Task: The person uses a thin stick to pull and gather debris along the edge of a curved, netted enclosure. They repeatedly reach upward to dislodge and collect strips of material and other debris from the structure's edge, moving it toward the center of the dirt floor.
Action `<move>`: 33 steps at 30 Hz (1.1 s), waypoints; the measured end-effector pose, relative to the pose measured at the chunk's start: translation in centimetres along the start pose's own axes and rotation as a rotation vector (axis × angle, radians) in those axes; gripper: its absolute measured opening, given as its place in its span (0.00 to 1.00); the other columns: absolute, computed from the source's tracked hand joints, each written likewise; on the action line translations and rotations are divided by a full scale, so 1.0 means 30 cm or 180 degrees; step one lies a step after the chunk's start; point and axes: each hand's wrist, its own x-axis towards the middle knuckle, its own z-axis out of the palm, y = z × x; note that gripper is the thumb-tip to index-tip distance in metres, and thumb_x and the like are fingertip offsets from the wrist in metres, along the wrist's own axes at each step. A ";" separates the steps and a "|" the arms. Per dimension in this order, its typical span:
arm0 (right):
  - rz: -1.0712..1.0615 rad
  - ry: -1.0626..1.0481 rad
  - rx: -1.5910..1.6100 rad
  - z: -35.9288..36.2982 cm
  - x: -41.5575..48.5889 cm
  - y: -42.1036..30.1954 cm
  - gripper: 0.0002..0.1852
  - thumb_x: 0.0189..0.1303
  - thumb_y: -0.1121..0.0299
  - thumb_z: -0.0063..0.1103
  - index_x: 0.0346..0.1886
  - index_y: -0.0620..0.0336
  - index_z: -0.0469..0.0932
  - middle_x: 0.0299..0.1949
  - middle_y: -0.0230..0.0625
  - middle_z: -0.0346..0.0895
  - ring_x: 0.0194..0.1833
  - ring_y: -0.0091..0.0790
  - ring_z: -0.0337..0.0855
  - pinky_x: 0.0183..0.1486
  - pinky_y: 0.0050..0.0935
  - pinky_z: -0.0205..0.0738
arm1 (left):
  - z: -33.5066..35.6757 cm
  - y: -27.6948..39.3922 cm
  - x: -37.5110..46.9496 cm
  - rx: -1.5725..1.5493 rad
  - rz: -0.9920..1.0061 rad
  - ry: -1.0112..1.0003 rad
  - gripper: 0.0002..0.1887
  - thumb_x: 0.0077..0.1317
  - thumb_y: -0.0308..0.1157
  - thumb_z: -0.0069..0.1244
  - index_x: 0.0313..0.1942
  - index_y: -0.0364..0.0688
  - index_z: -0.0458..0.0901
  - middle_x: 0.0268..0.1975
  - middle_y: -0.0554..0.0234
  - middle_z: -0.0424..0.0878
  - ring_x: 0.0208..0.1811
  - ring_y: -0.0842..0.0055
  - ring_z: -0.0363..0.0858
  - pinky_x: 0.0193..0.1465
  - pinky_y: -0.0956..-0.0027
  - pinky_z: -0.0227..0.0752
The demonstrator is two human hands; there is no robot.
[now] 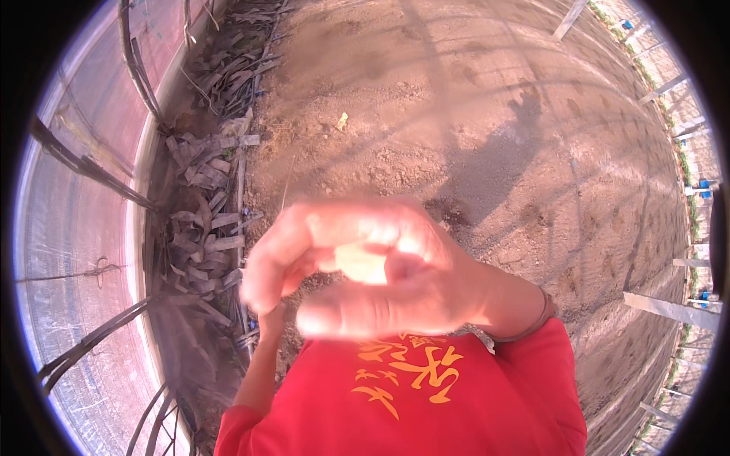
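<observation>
My right hand (pixel 365 273) is large and blurred close before the camera, in bright light. Its fingers curve to the left and its thumb lies below them, apart from the fingertips, with nothing seen between. A thin dark band circles the right wrist. My left forearm (pixel 265 353) rises from the red sleeve at lower left; my left hand is mostly hidden behind the right one, so its grip does not show. Below the hands is the red shirt (pixel 456 410) with yellow writing. Bare brown soil (pixel 370 154) lies beyond them, and a small yellowish leaf-like piece (pixel 342 121) rests on it.
Flat, dry strips (pixel 202 239) are heaped along the left edge of the soil. Beyond them stands a translucent plastic sheet wall (pixel 85 228) with dark poles (pixel 91 168). Pale posts (pixel 670 310) stand along the right side. Shadows cross the ground.
</observation>
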 end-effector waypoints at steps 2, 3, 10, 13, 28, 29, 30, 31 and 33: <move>-0.0427 -0.0235 0.0187 -0.068 0.125 -0.109 0.13 0.52 0.64 0.59 0.35 0.64 0.71 0.33 0.37 0.73 0.36 0.29 0.73 0.41 0.29 0.69 | 0.050 0.105 0.240 -0.0452 -0.0677 -0.0177 0.11 0.61 0.33 0.47 0.25 0.35 0.73 0.14 0.69 0.65 0.13 0.82 0.62 0.16 0.73 0.56; -0.0520 -0.0275 0.0617 -0.106 0.181 -0.158 0.15 0.50 0.64 0.61 0.32 0.65 0.70 0.31 0.38 0.72 0.36 0.31 0.73 0.40 0.30 0.67 | 0.059 0.171 0.366 -0.0790 -0.1342 -0.0399 0.10 0.61 0.33 0.47 0.25 0.36 0.73 0.14 0.69 0.65 0.13 0.83 0.61 0.15 0.73 0.55; -0.0231 -0.1228 0.0948 -0.668 0.596 -0.272 0.15 0.49 0.65 0.61 0.33 0.66 0.69 0.31 0.38 0.72 0.36 0.31 0.73 0.40 0.30 0.67 | 0.277 0.557 1.268 -0.1319 -0.2181 -0.0785 0.08 0.62 0.33 0.46 0.28 0.38 0.74 0.15 0.72 0.66 0.11 0.87 0.60 0.11 0.78 0.51; -0.0060 -0.1488 0.1012 -1.024 0.779 -0.282 0.15 0.49 0.65 0.61 0.33 0.66 0.69 0.31 0.39 0.72 0.35 0.31 0.73 0.41 0.30 0.67 | 0.426 0.614 1.666 -0.1271 -0.2071 -0.0719 0.08 0.62 0.33 0.46 0.32 0.38 0.77 0.14 0.73 0.66 0.12 0.87 0.61 0.13 0.78 0.52; 0.0879 -0.2999 0.2090 -1.713 1.628 -0.559 0.16 0.47 0.66 0.61 0.33 0.67 0.69 0.30 0.39 0.71 0.35 0.32 0.73 0.41 0.29 0.67 | 0.367 0.803 2.277 -0.0491 -0.2514 0.0533 0.10 0.58 0.32 0.48 0.37 0.36 0.79 0.19 0.59 0.76 0.20 0.76 0.74 0.25 0.70 0.67; 0.0916 -0.3110 0.2140 -1.697 1.657 -0.564 0.16 0.47 0.66 0.61 0.33 0.67 0.69 0.30 0.39 0.71 0.35 0.32 0.72 0.41 0.29 0.67 | 0.312 0.790 2.271 0.0282 -0.2598 0.0439 0.11 0.58 0.33 0.46 0.39 0.40 0.79 0.23 0.51 0.78 0.26 0.63 0.78 0.30 0.64 0.70; 0.0973 -0.3213 0.2168 -1.684 1.682 -0.564 0.16 0.47 0.66 0.61 0.33 0.67 0.69 0.30 0.39 0.71 0.35 0.32 0.72 0.41 0.29 0.67 | 0.262 0.778 2.263 0.0469 -0.2936 0.0488 0.12 0.59 0.35 0.45 0.41 0.44 0.78 0.29 0.46 0.78 0.34 0.54 0.78 0.36 0.59 0.70; 0.1028 -0.3300 0.2167 -1.673 1.704 -0.553 0.16 0.47 0.66 0.61 0.33 0.67 0.69 0.30 0.39 0.71 0.35 0.32 0.72 0.41 0.29 0.66 | 0.218 0.771 2.244 0.1058 -0.2840 0.0866 0.12 0.59 0.36 0.45 0.41 0.45 0.78 0.31 0.46 0.79 0.36 0.53 0.78 0.37 0.57 0.69; 0.1201 -0.3409 0.2106 -1.660 1.739 -0.498 0.16 0.47 0.66 0.61 0.33 0.68 0.69 0.30 0.40 0.71 0.35 0.33 0.72 0.41 0.29 0.66 | 0.094 0.733 2.221 0.1430 -0.3140 0.0789 0.12 0.59 0.35 0.44 0.43 0.46 0.78 0.33 0.48 0.80 0.37 0.55 0.78 0.39 0.57 0.70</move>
